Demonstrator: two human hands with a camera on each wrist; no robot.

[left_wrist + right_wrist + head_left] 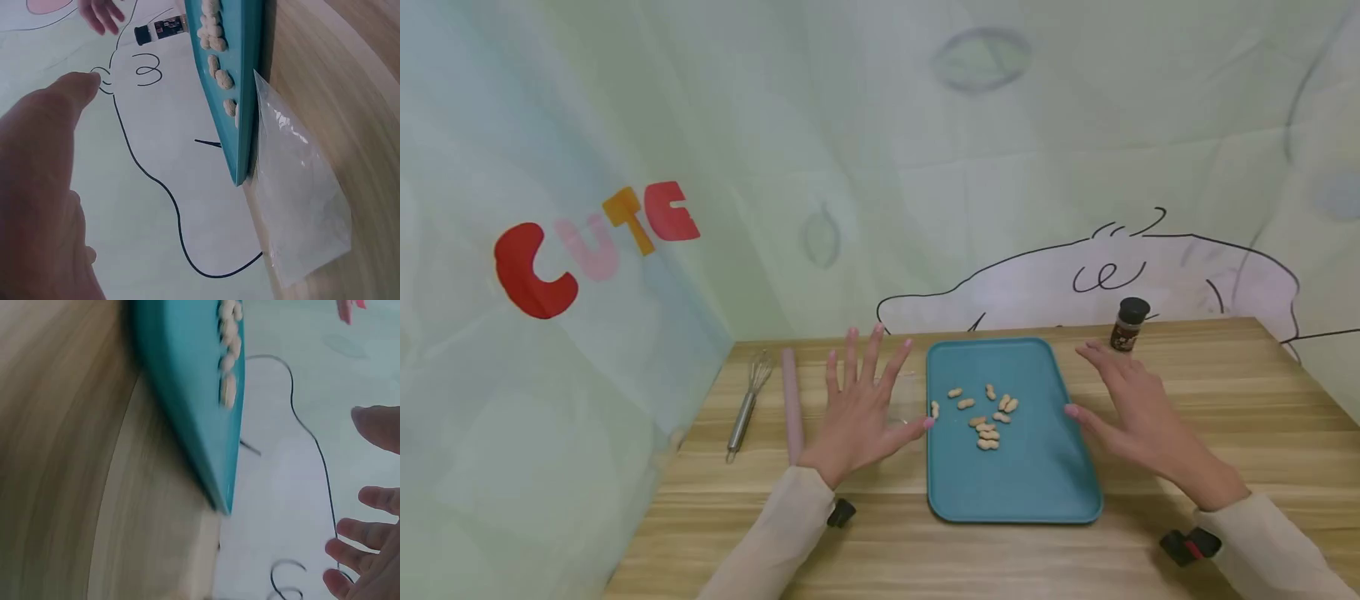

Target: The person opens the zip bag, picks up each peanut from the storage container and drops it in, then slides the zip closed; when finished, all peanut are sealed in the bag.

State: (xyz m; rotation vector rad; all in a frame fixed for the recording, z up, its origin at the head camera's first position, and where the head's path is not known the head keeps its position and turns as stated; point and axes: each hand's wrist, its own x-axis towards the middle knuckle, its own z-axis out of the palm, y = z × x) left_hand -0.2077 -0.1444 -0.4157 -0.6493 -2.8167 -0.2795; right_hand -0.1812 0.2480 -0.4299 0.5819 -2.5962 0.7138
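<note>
A blue tray [1030,483] lies on the wooden table with several unshelled peanuts [988,444] scattered over its left and middle part. My left hand [863,421] hovers by the tray's left edge, fingers spread and nothing held. Under and beside it lies a clear plastic bag [303,187], partly hidden by the hand in the head view. On the tray's other side my right hand [1138,421] is held up with extended fingers, also holding nothing. Beyond its fingertips stands a small jar with a black cap [1129,325].
On the table's left side lie a whisk [749,407] with a metal handle and a long pale pink rod [792,404]. A printed cloth backdrop [850,167] rises right behind the table's far edge and along its left side.
</note>
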